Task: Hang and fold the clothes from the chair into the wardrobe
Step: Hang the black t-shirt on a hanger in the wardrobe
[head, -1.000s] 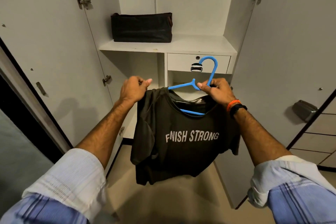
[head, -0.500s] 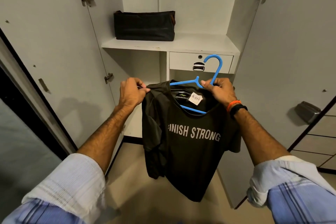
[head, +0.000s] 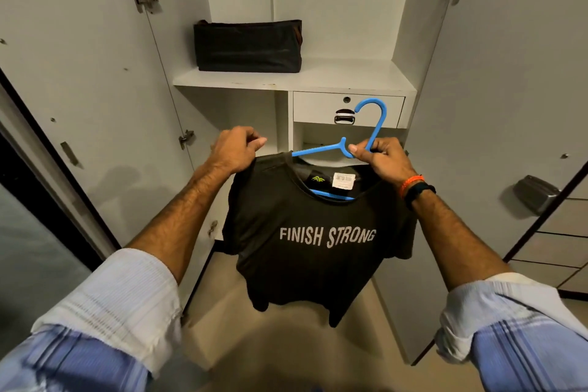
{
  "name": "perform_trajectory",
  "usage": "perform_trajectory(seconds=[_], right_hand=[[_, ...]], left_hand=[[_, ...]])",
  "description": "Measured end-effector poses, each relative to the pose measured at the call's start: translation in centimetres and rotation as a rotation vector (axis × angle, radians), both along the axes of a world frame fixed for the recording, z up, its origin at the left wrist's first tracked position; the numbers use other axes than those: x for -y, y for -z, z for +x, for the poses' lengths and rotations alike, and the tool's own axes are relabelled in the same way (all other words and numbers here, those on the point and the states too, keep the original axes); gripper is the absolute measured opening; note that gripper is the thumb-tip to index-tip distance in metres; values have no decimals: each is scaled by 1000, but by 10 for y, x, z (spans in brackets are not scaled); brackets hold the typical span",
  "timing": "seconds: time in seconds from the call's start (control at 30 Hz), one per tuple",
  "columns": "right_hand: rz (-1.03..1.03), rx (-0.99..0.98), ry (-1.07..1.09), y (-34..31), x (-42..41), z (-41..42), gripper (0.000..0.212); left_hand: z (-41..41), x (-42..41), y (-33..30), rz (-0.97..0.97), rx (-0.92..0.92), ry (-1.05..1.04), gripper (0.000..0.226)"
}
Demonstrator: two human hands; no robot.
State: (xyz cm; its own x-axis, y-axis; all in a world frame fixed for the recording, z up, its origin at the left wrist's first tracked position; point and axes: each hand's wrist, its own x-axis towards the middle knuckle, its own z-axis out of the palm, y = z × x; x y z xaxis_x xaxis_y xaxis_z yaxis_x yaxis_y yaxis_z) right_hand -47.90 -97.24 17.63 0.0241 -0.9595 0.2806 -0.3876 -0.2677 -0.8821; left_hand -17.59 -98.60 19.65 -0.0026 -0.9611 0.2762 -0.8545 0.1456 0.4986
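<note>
Here, blue hanger (head: 366,140) hook up, bar sideways, right hand (head: 380,157) gripping it, left hand (head: 234,148) pinching T-shirt (head: 315,232) shoulder.

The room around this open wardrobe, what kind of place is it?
Probably a bedroom or dressing area at home. A white built-in wardrobe stands open with a locked drawer, a dark bag on its shelf, and a T-shirt on a blue hanger.
</note>
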Motion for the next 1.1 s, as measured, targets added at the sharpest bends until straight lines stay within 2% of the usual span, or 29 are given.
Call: perform_trajectory(seconds=[0.1,0.2,0.4,0.53,0.63,0.73,0.77,0.97,1.1], right_hand=[[5,6,35,1,4,2,16],[14,-1,34,1,5,7,14],[10,-17,29,-2,2,12,14],[14,-225,-75,-1,0,10,25],[34,-222,-182,-1,-5,14,22],[-12,-74,-172,-2,-5,19,17],[-11,-34,-144,-3,-5,20,15],[-6,47,38,2,0,17,21],[12,55,93,9,3,14,17]], left_hand=[[-6,-8,-7,130,-120,218,28],[-13,-10,-8,185,-134,270,22],[-12,-7,5,44,-228,162,21],[-17,-10,-1,-152,-235,52,15],[-21,-9,-12,-184,-164,58,18],[-26,-5,-13,3,59,110,26],[-26,-5,-12,40,70,104,29],[-11,-9,-13,-47,-217,-19,31],[6,-18,-9,31,-308,-15,32]])
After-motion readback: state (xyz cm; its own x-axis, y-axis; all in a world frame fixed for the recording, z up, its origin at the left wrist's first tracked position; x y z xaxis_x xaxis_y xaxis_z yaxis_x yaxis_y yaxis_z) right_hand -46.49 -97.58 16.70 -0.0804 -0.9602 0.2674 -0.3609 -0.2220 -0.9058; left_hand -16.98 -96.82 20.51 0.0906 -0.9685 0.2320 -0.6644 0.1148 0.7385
